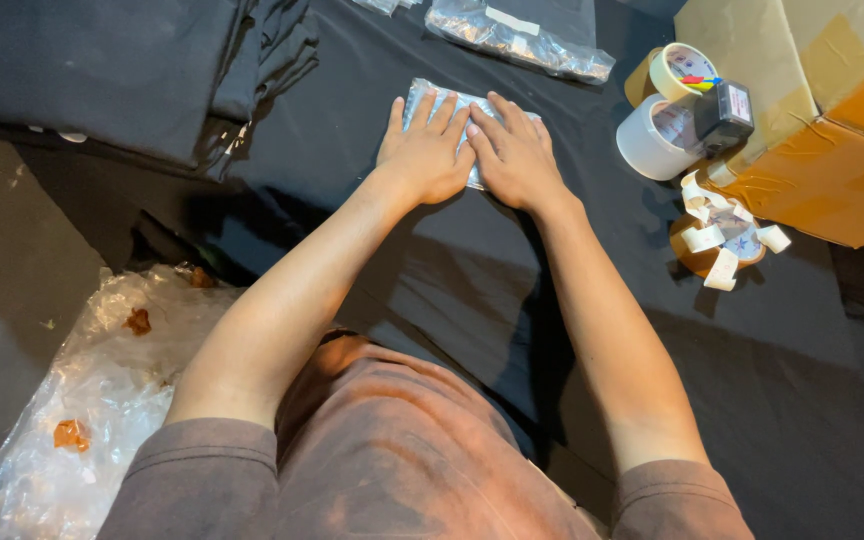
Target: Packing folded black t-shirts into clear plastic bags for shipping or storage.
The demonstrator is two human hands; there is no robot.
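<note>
At the far left, a crumpled plastic sheet point(82, 400) lies low beside the person, with small orange scraps on it. Above it, a stack of folded black cloth point(122, 70) rests on the table point(802, 400), which is covered in black fabric.

The left arm goes forward from the shoulder, nearly straight, and it leans a little toward the middle. The left hand point(424, 150) lies flat, palm down, on a clear bag point(432, 100) with something dark inside. Its fingers point(430, 112) are stretched out and close together; they press on the bag and do not grip it.

The right arm goes forward in the same way and leans inward, so the two forearms come nearer to each other at the wrists. The right hand point(517, 155) is also flat and palm down, and it touches the left hand along the thumb side. Its fingers are long and only a little spread, on the right part of the same bag. The bag is in the middle of the table, under both hands.

Farther back lies a second bag point(517, 38). To the right stand tape rolls point(657, 125), a small dispenser point(724, 112), a heap of label strips point(727, 240) and cardboard boxes point(832, 150).
</note>
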